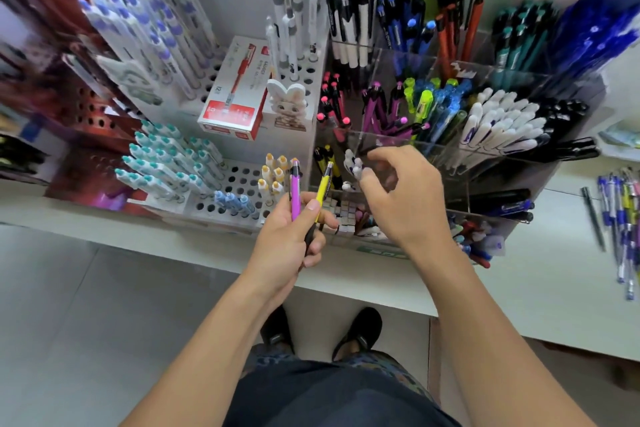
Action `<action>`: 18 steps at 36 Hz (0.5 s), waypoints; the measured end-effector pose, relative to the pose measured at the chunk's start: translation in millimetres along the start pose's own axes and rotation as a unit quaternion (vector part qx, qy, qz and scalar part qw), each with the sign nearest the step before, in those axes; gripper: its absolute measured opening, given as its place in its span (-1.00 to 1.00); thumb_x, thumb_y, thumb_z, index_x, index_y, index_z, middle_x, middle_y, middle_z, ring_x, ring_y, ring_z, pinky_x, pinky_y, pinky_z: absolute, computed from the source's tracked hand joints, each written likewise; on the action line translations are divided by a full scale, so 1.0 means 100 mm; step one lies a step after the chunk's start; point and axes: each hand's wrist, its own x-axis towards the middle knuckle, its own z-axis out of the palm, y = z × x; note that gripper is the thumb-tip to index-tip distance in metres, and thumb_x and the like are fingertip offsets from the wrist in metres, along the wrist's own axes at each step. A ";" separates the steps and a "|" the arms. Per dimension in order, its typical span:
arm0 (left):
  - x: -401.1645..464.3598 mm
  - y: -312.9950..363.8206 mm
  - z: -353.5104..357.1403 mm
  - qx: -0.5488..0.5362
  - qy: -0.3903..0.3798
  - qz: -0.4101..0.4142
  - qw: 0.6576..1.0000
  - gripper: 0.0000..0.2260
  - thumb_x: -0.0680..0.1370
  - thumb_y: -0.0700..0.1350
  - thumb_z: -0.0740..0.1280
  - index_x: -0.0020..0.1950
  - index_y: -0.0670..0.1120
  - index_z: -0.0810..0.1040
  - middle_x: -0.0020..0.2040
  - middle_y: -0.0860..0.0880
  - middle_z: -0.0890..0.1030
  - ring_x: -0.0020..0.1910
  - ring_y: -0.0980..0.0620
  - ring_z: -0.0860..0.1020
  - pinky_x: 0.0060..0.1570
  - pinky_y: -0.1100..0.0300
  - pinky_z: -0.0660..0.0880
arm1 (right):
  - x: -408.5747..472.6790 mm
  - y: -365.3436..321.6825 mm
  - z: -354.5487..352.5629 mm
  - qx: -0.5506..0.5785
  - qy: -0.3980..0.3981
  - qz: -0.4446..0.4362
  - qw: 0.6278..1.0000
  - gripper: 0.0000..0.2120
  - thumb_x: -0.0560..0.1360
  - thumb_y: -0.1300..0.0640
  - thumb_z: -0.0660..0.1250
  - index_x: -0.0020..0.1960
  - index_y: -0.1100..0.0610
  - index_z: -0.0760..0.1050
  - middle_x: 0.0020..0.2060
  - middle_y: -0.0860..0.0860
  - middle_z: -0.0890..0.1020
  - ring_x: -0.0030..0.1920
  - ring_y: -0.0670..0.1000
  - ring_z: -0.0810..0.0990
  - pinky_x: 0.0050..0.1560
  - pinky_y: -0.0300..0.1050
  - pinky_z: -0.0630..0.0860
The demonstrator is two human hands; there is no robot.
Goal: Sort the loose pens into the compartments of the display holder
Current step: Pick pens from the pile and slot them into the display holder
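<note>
Your left hand (291, 232) is curled round two pens held upright: a pink pen (295, 192) and a yellow pen (322, 189), with your thumb pressed against the yellow one. Both tips stand above your fingers, just in front of the holder (485, 163), the clear tiered rack on the white counter (540, 302).

Your right hand (401, 198) hovers over the holder's front row, fingers (384, 158) loosely bent and drawn toward the thumb. Motion blur keeps you from telling whether they pinch anything. Just left of those fingertips, white pen caps (353, 165) stick up from a front compartment, and next to them two yellow-and-black pens (323, 156) stand in the neighbouring one.

Behind, the compartments are filled by colour: pink-topped pens (330, 104), purple pens (377, 104), green and blue ones (433, 100), then white pens (502, 125).

Loose pens (620, 215), mostly blue with some yellow, lie on the counter far to your right, well apart from both hands. A red-and-white box (235, 94) sits on the perforated stand to the left.
</note>
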 end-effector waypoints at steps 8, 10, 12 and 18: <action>-0.04 0.03 0.02 0.028 -0.012 0.004 1.000 -0.87 0.72 -0.08 0.16 0.16 -0.06 0.47 -0.15 -0.09 0.68 -0.45 0.08 0.44 -0.55 0.29 0.28 | 0.03 -0.27 -0.01 0.298 -0.072 0.096 0.947 -0.89 0.60 0.22 0.38 -0.04 0.22 0.66 -0.35 0.03 0.63 -0.37 -0.10 0.56 -0.34 -0.18 0.53; -0.04 0.02 -0.04 0.072 0.022 0.006 0.997 -0.85 0.72 -0.04 0.15 0.15 -0.04 0.48 -0.20 -0.07 0.65 -0.50 0.07 0.40 -0.59 0.29 0.25 | 0.08 -0.27 -0.10 0.324 0.019 0.071 0.943 -0.89 0.62 0.26 0.35 0.04 0.21 0.65 -0.25 0.06 0.66 -0.30 -0.07 0.61 -0.27 -0.19 0.59; -0.04 -0.01 -0.09 0.106 0.040 0.004 0.994 -0.80 0.73 -0.02 0.14 0.13 -0.08 0.50 -0.32 -0.02 0.51 -0.55 0.10 0.26 -0.59 0.30 0.16 | 0.13 -0.26 -0.15 0.280 0.094 0.013 0.955 -0.89 0.62 0.25 0.35 0.08 0.19 0.65 -0.20 -0.03 0.66 -0.24 -0.09 0.64 -0.18 -0.17 0.62; -0.05 0.02 -0.10 0.001 0.018 -0.023 1.000 -0.74 0.73 -0.01 0.00 -0.03 -0.11 0.36 -0.39 0.00 0.30 -0.56 0.12 0.11 -0.56 0.33 0.00 | 0.15 -0.20 0.13 0.115 0.056 -0.082 0.988 -0.78 0.57 0.22 0.43 0.21 0.12 0.61 -0.15 -0.03 0.67 -0.16 -0.08 0.65 -0.09 -0.17 0.61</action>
